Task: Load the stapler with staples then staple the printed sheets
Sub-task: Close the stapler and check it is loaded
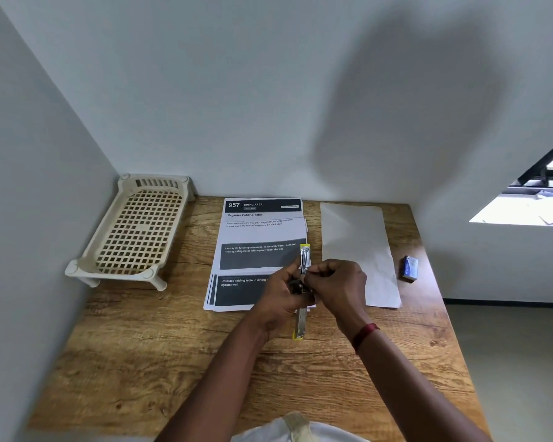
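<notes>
While the left hand (281,295) grips the opened stapler (304,266), the right hand (336,282) pinches something unseen at its channel; keep staples square to the rail

A wooden desk (141,362) sits in a corner of pale grey walls (237,90). Daylight enters through a window (537,199) at right.
</notes>
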